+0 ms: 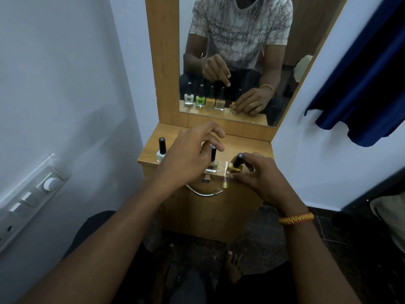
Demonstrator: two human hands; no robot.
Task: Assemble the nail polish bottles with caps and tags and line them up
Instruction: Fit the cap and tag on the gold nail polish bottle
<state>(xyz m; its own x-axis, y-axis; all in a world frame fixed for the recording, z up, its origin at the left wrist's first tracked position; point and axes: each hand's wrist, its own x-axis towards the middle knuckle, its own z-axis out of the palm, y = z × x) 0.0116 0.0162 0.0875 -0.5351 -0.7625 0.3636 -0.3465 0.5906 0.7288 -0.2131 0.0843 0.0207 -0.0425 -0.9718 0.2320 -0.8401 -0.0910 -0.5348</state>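
A person sits before a small wooden dressing table (247, 148) with a tall mirror (230, 62) rising from its back edge. The right hand (260, 178) grips the gold nail polish bottle (234, 168) at the front right of the tabletop, fingers curled round its glass body, the black cap (238, 160) tilted toward the left. A clear plastic tag (225, 174) with a gold swatch at its end hangs from that bottle over the table's front edge. The left hand (190, 150) hovers above the middle of the row with fingers loosely spread and relaxed, grasping nothing plainly visible; it hides the bottles beneath it from direct view. Just beside its fingertips stands a pale beige bottle (212, 166) with a black cap, upright near the front edge. At the far left of the tabletop a white bottle (161, 153) stands upright, well apart from the gold one. The mirror shows the row from behind: white, green, two tan bottles, then the gold one under the hand. Below the tabletop sit a drawer lock (205, 180) and a curved metal handle (203, 191). A switchboard (32, 194) is mounted on the left wall, and a dark blue curtain (368, 84) hangs at the right. An orange thread bracelet (295, 218) circles the right wrist
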